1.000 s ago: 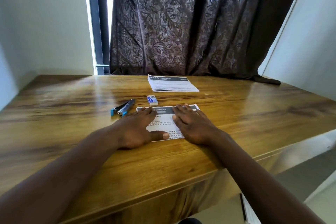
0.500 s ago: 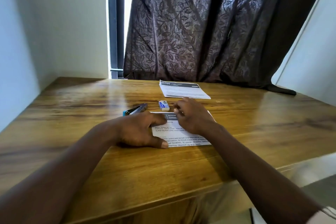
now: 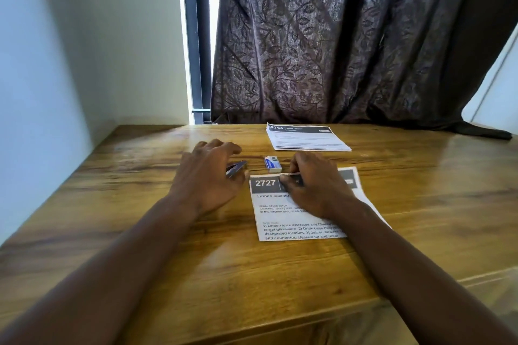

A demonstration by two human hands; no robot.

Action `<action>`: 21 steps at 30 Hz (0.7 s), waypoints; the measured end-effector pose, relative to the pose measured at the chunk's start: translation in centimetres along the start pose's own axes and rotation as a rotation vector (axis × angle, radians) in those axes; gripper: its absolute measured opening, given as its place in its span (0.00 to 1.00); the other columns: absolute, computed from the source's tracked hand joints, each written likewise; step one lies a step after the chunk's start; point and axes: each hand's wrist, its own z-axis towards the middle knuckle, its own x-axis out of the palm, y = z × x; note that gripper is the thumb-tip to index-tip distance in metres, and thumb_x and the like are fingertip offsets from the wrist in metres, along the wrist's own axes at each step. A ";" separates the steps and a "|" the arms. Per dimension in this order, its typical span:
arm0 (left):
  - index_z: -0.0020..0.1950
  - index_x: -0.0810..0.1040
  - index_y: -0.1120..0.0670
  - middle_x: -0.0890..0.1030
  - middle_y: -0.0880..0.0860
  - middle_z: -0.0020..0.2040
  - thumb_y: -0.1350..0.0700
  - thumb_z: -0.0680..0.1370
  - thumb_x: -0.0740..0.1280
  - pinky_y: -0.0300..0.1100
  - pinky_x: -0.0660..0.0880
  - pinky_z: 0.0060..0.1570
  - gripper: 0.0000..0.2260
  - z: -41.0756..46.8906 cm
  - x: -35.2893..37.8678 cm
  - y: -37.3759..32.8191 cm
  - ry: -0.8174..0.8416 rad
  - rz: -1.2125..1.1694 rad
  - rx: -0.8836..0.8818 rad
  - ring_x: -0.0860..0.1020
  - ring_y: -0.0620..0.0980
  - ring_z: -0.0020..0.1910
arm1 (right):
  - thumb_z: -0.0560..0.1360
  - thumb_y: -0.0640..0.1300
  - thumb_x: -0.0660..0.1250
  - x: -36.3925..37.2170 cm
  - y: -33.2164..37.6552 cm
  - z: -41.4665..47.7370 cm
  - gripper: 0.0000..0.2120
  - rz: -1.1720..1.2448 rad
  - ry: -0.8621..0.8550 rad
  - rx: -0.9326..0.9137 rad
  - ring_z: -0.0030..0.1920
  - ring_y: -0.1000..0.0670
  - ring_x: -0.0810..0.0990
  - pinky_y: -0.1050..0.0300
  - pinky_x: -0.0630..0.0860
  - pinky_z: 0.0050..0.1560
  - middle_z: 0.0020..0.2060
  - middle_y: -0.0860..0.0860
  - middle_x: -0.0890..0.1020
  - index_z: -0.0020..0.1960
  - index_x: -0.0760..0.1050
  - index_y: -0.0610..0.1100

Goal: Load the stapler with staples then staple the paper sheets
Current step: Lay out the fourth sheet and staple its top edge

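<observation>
Left hand lies palm-down over the stapler; only the stapler's metal end shows, poking out from under the fingers toward 1 o'clock. Long axis runs roughly 7-to-1. Fingers are curled loosely over the body — whether they have closed on it, I cannot tell.

Staple box sits on the table just past the stapler tip, at about 3 o'clock from it, untouched, between the two hands.

Right hand rests on the near paper sheets, fingertips pinching the top edge of the printed sheet, which lifts slightly. A second stack lies at 12 o'clock, well apart.

Judgement: loading not yet begun — left hand is nearer the stapler, so the pick-up falls to it.
</observation>
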 end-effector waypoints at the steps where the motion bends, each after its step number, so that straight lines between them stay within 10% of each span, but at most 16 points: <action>1: 0.71 0.76 0.48 0.80 0.51 0.66 0.41 0.77 0.70 0.54 0.74 0.62 0.24 0.0 0.0 0.2 0.001 0.020 -0.038 0.75 0.54 0.65 | 0.77 0.58 0.66 -0.1 0.0 -0.1 0.10 0.028 -0.008 -0.026 0.51 0.50 0.73 0.49 0.68 0.57 0.46 0.56 0.77 0.49 0.69 0.54; 5: 0.66 0.79 0.48 0.82 0.51 0.59 0.39 0.76 0.69 0.44 0.71 0.47 0.22 0.3 0.4 0.8 0.073 0.028 -0.139 0.77 0.50 0.53 | 0.79 0.54 0.66 0.2 0.1 -0.2 0.09 0.053 -0.009 -0.112 0.53 0.51 0.73 0.47 0.68 0.61 0.48 0.56 0.76 0.56 0.79 0.53; 10: 0.58 0.85 0.50 0.86 0.50 0.53 0.42 0.76 0.71 0.42 0.72 0.44 0.16 0.9 0.7 1.0 0.074 -0.038 -0.184 0.81 0.49 0.48 | 0.75 0.52 0.67 0.2 0.5 -0.2 0.04 0.276 -0.065 -0.097 0.44 0.50 0.78 0.41 0.75 0.56 0.37 0.60 0.78 0.42 0.76 0.55; 21: 0.59 0.82 0.61 0.86 0.60 0.52 0.57 0.79 0.70 0.44 0.84 0.43 0.11 2.0 0.7 0.5 0.084 -1.470 -0.603 0.86 0.56 0.50 | 0.74 0.62 0.63 0.3 1.1 -0.2 0.15 0.309 -0.071 -0.165 0.45 0.55 0.80 0.42 0.75 0.56 0.41 0.59 0.83 0.48 0.80 0.52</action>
